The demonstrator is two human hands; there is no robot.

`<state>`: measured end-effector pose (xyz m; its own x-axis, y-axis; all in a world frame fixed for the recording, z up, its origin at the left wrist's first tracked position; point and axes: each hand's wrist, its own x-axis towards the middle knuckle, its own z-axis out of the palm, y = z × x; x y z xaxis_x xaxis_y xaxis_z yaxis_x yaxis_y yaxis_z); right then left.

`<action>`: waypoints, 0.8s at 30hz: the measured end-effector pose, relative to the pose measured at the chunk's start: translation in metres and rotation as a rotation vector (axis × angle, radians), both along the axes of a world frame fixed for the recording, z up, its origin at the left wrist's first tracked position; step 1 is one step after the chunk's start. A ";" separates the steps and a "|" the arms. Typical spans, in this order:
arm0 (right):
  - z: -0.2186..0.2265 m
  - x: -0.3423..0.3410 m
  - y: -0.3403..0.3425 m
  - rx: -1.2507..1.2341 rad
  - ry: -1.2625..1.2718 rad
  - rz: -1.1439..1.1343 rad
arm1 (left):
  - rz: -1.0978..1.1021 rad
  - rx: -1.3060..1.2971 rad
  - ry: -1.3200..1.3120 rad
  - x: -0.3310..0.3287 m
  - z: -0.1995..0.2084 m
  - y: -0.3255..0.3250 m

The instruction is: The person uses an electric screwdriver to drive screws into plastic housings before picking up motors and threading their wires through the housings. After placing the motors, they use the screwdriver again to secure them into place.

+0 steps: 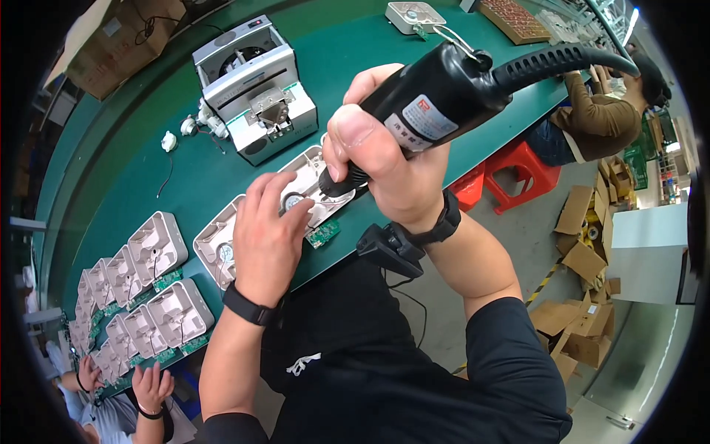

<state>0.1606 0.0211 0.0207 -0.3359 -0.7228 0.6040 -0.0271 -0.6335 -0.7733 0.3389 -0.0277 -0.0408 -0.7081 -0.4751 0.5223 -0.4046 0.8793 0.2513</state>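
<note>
The green table (pixel 129 185) is occupied by a grey-and-white machine (pixel 255 92), two open housings (pixel 212 244) near the front edge, rows of similar housings (pixel 157 244) leftward, small white parts (pixel 169 141) and a brown tray (pixel 514 21).

Just below the left hand (pixel 264 229), a flat black wristband (pixel 250 305) circles the wrist. Below the right hand (pixel 405 174) runs a black strap (pixel 446 219), with a boxy, angular black device (pixel 390 249) on its inner side. Farther up each arm from the hand, a short dark sleeve (pixel 503 337) begins. Below and between the hands lie a plain black top (pixel 414 403), black legwear (pixel 340 314) and a knotted white drawstring (pixel 303 362).
</note>
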 end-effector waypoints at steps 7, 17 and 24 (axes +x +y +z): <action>-0.007 -0.014 0.010 -0.040 -0.037 -0.010 | -0.045 0.083 -0.142 -0.023 -0.021 -0.013; -0.021 -0.032 0.013 -0.082 -0.110 -0.021 | 0.066 0.289 -0.024 -0.033 -0.039 -0.010; -0.019 -0.032 0.014 -0.082 -0.259 -0.034 | 0.198 0.743 0.074 -0.031 -0.023 -0.020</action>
<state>0.1291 0.0352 0.0013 -0.5104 -0.6605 0.5506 0.1425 -0.6965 -0.7033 0.3079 -0.0480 -0.0641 -0.5490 -0.8338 0.0589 -0.4963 0.3818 0.7796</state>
